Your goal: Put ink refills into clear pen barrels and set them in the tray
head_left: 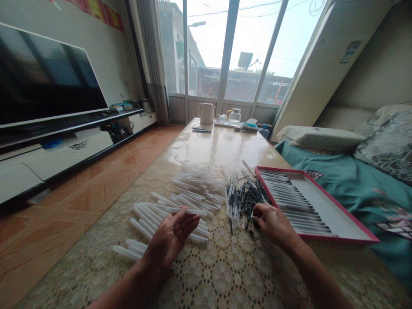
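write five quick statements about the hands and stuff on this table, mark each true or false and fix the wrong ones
1. The left hand holds a white tube. True.
2. The right hand grasps the jug. False: it is at the black pieces; the jug stands at the far end of the table.
3. Pens lie side by side in the box. True.
4. The box has a blue rim. False: the rim is pinkish red.
5. The black pieces lie between the heap of tubes and the box. True.

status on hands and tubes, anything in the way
Left hand holds one translucent tube. Right hand at dark pile, grip unclear. Red-rimmed tray alongside, partly filled. Nothing blocking either hand.
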A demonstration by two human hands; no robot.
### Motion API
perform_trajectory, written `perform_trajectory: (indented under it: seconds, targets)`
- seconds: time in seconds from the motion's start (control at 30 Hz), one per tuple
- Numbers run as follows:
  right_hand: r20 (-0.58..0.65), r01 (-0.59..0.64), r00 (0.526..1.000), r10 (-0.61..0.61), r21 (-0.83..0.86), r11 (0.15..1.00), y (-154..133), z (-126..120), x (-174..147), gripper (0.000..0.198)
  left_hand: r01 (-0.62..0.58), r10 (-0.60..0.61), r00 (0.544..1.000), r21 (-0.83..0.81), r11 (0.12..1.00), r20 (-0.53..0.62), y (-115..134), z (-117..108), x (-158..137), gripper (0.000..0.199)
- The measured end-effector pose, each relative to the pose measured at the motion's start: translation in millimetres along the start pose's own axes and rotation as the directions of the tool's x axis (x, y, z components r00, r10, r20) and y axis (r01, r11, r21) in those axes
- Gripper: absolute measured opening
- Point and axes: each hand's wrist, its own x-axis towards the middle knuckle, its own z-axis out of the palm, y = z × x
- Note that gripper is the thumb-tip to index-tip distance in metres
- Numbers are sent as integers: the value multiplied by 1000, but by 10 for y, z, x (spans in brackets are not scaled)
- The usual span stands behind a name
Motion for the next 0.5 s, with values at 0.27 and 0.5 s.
perform_trajectory:
  seconds: [0.27,0.5]
  targets:
    - [-56,42,998,-39,56,998,-136,-14,-23,13,-20,16,998,55,998,64,-16,-8,4,8]
    - [-40,69,998,-58,739,671,-684,-16,-91,15,-33,23,995,98,995,100,-28,-36,18,14]
